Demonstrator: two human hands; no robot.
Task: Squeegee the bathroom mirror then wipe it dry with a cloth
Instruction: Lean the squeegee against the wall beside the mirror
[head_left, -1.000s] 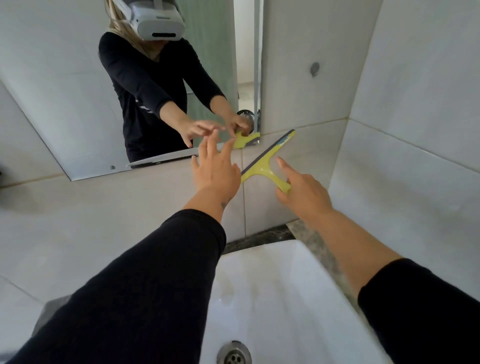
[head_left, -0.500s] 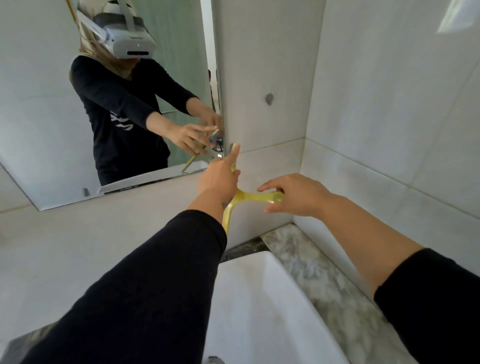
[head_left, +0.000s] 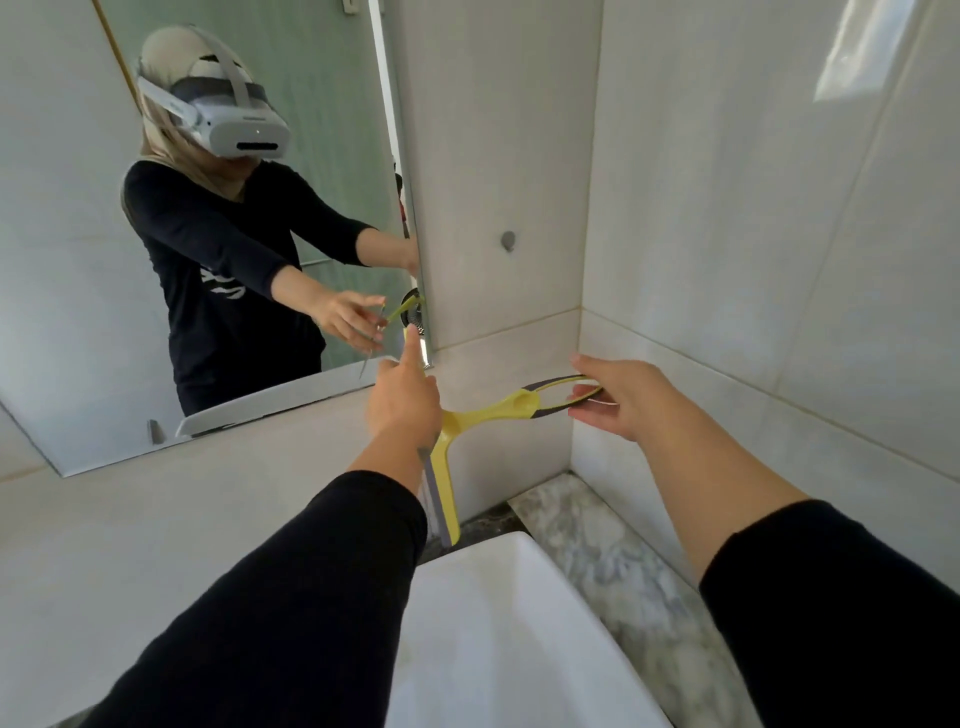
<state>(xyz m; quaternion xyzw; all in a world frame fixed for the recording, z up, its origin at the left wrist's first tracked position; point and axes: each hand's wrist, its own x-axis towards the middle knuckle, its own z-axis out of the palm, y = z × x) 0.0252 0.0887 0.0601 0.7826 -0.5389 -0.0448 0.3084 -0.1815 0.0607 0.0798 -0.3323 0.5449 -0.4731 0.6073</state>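
Both hands meet on the yellow squeegee (head_left: 498, 410) at mid-frame. Left hand (head_left: 402, 402) grips the top of the blade bar, index finger straightened up toward the lower right corner of the mirror (head_left: 78, 260); its other fingers are hidden behind the back of the hand, so how they wrap cannot be made out. Right hand (head_left: 621, 397) holds the looped, dark-edged end of the handle, fingers only loosely bent around it, thumb on top.

From the left hand the blade bar hangs downward beside the left wrist, its lower end just above the back rim of the white basin (head_left: 519, 623). Its upper end is covered by the left hand. Black sleeves (head_left: 291, 597) fill the lower frame and are cut off at its bottom edge.

Pale, glossy wall tiles (head_left: 727, 234) form a corner at right of centre, with a small round grey fitting (head_left: 508, 240) on the back wall. Marbled grey counter (head_left: 613, 566) runs along the basin's right side. Mirror occupies the upper left, showing the person's reflection wearing a white headset (head_left: 234, 124).
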